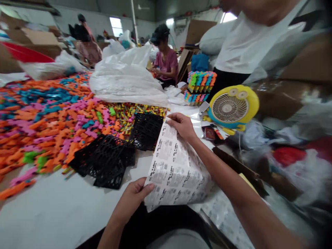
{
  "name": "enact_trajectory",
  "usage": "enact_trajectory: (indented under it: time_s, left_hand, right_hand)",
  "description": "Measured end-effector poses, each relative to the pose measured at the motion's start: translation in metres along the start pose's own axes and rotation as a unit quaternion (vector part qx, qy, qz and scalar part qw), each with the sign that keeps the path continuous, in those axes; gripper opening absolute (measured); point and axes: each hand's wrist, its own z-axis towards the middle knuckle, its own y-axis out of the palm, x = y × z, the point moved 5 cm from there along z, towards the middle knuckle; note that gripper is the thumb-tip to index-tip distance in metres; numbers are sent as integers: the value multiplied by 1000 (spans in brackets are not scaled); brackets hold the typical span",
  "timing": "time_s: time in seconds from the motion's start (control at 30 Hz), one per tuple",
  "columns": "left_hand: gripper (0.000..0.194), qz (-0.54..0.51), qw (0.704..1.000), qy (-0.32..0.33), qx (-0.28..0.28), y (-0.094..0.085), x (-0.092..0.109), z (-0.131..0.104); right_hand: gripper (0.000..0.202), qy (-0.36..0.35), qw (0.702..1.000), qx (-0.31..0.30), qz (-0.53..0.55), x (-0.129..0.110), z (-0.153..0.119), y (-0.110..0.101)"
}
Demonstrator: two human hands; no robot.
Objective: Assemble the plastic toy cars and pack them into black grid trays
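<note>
A white sheet of printed labels (173, 169), with rows of black text, is stretched between my two hands above the table's near edge. My left hand (135, 192) pinches its lower left corner, thumb on top. At the upper edge my right hand (181, 126) grips the sheet between thumb and fingers. Whether it is one sheet or a thin stack, I cannot tell. Just left of the sheet lie black openwork plastic trays (103, 159), with another black tray (146, 129) behind them.
Loose orange, pink, blue and green plastic pieces (59, 128) cover the table's left side. A large white plastic bag (127, 76) lies behind. At right stand a yellow fan (230, 109) and a filled rack of coloured pieces (201, 84). Several people are nearby, one standing close at right.
</note>
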Motion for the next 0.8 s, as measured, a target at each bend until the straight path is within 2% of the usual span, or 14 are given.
enact_trajectory:
  time_s: [0.1, 0.17, 0.23, 0.3, 0.4, 0.43, 0.5, 0.6, 0.7, 0.73, 0.8]
  left_hand:
    - [36, 7, 1000, 7, -10, 2, 6, -14]
    - [37, 0, 1000, 9, 29, -2, 7, -24]
    - [38, -15, 993, 14, 116, -12, 3, -38]
    - [38, -34, 975, 28, 220, -25, -5, -55]
    - [39, -59, 931, 54, 357, -43, -21, -83]
    - [39, -63, 914, 58, 398, -48, -27, -92]
    - [40, -74, 882, 57, 461, -55, -38, -106]
    - [42, -114, 863, 33, 491, -56, -48, -117]
    - [40, -152, 867, 11, 474, -51, -48, -119]
    - [38, -154, 870, 7, 468, -48, -45, -119]
    - [37, -153, 877, 2, 455, -44, -40, -119]
  right_hand:
    - [23, -62, 996, -56, 14, -18, 31, 39]
    - [20, -102, 991, -89, 5, -30, 48, 64]
    - [19, -146, 982, -116, -5, -45, 54, 85]
    - [24, -198, 971, -129, -20, -63, 42, 95]
    - [30, -254, 957, -128, -61, -80, -5, 81]
    - [29, -243, 959, -128, -70, -79, -25, 71]
    - [23, -155, 973, -143, -93, -59, -69, 46]
    - [25, 27, 970, -201, -136, -2, -138, 15]
    - [38, 153, 967, -96, -178, 53, -191, -17]
    - [50, 188, 961, -57, -196, 67, -204, -23]
    - [74, 241, 950, -40, -197, 85, -220, -26]
